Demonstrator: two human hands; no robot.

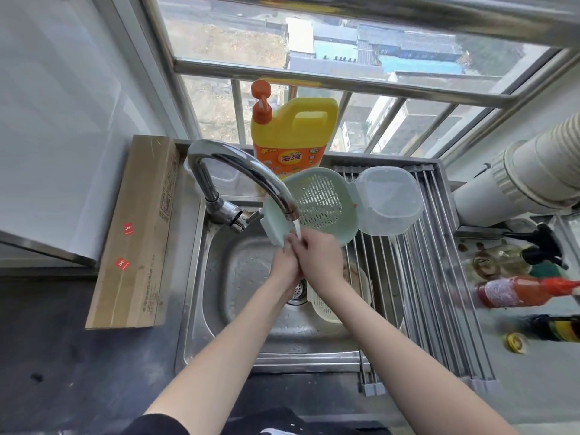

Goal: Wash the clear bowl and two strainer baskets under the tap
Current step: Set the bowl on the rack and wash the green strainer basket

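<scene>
window [314, 42]: daylight, barred | wall [47, 105]: white | countertop [62, 356]: dark

Pale mint-green strainer basket [320, 199] with a grid of small slots; clear, frosted-looking bowl [387, 200]; cream-white strainer basket [326, 304]; yellow detergent jug [295, 133] with orange pump and orange label; shiny silver tap [238, 174] and steel-grey sink [219, 277]; brown cardboard box [138, 233] with two red stickers; dark grey worktop [62, 356]
</scene>
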